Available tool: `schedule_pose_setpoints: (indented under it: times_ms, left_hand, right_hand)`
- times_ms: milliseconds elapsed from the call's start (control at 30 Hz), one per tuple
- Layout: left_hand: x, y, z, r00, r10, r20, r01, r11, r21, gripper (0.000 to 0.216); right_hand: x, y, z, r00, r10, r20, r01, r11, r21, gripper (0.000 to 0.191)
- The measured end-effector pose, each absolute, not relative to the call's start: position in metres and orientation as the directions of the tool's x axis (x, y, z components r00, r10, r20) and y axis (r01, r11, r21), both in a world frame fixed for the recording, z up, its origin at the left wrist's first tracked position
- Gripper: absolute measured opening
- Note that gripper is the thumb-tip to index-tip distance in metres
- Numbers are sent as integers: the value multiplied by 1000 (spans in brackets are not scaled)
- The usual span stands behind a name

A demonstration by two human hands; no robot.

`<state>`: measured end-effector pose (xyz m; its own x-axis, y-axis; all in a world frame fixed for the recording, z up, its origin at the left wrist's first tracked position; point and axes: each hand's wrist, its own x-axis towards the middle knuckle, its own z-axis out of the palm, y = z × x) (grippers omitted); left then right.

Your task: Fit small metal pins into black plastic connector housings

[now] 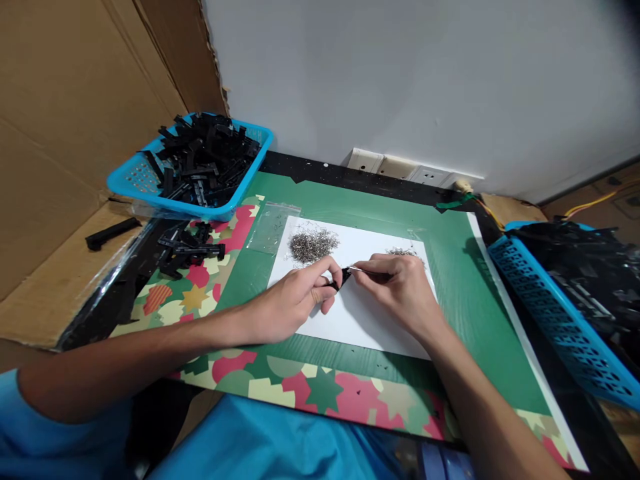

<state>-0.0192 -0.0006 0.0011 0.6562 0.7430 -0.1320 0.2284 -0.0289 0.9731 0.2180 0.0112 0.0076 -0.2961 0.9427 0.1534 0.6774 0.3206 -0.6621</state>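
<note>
Small black part (344,277), dark and wedge-like, held just above the middle of the white sheet (360,327): left hand (295,300) pinches it closed, right hand (400,290) grips a thin metal pin (363,270) at its tip; steadiest, probably, with both wrists resting on the sheet.

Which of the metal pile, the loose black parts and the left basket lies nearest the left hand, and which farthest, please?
From the left hand, in the head view:
1. Metal pile, just beyond it on the white sheet.
2. Loose black parts, left, on the patterned mat.
3. Left basket, back left corner.
</note>
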Motion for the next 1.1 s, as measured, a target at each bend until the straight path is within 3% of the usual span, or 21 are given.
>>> schedule_pose_setpoints:
  times_ms: [333,700,1100]
  left_hand:
    - [-19,-1,3,652,747,-129,240,-41,970,11]
    - [-19,-1,6,648,751,-128,239,-41,970,11]
    - [-20,0,4,662,741,-113,244,-70,967,11]
  right_hand:
    - [215,11,13,-259,957,129,639,270,-720,25]
    - [215,11,-1,-279,931,236,700,366,-613,26]
    - [210,10,-2,-298,920,254,688,392,-610,27]
